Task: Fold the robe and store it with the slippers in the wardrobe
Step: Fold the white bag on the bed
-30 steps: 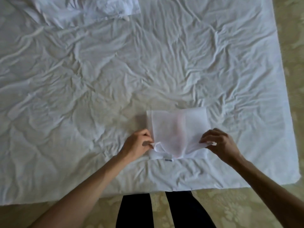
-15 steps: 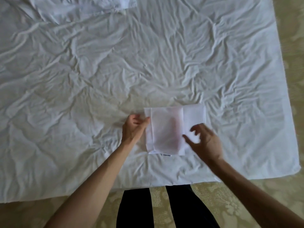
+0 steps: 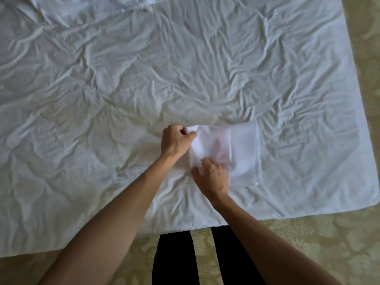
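Observation:
A small white folded bundle [image 3: 243, 153], thin and partly see-through with a pinkish shape inside, lies on the wrinkled white bed sheet [image 3: 123, 89] near the bed's front edge. My left hand [image 3: 175, 139] grips the bundle's far left corner with curled fingers. My right hand [image 3: 212, 176] grips its near left edge, fingers curled into the fabric. The bundle's left side is lifted and crumpled between the two hands; its right half lies flat. I cannot tell whether this bundle is the robe. No wardrobe is in view.
More white fabric [image 3: 131, 3] lies at the bed's far edge, top left. Patterned yellow-green carpet [image 3: 329, 243] borders the bed on the right and in front. My black-clad legs [image 3: 176, 260] stand at the front edge.
Both hands moved to the bundle's left side and took hold of it. My right hand crossed from the right part to the near left edge; the left side of the bundle rose.

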Demonstrator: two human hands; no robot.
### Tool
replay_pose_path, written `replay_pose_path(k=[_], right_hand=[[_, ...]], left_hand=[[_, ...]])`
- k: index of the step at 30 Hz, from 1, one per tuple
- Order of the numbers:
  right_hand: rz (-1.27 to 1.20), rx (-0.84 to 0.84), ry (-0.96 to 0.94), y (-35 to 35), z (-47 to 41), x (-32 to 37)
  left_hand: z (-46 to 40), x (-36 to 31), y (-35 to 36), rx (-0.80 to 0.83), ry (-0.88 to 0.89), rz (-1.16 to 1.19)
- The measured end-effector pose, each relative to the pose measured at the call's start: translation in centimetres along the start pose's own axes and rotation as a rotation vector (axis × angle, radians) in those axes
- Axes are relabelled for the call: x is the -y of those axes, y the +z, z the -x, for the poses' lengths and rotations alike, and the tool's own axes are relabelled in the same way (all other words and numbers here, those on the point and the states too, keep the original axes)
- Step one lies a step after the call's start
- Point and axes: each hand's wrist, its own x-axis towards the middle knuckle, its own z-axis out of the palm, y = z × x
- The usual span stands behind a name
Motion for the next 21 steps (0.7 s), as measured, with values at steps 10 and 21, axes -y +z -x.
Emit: replay_pose_path(k=[10, 21], right_hand=[[-0.679, -0.06, 0.362, -7.1, 1.2, -9.7], [-0.083, -0.227, 0.317, -8.6, -1.4, -15.9]], left_hand=[[5.4, -12.9, 9.4, 0.08, 0.138, 0.058], [5.2, -9.2, 15.0, 0.131, 0.376, 0.018]])
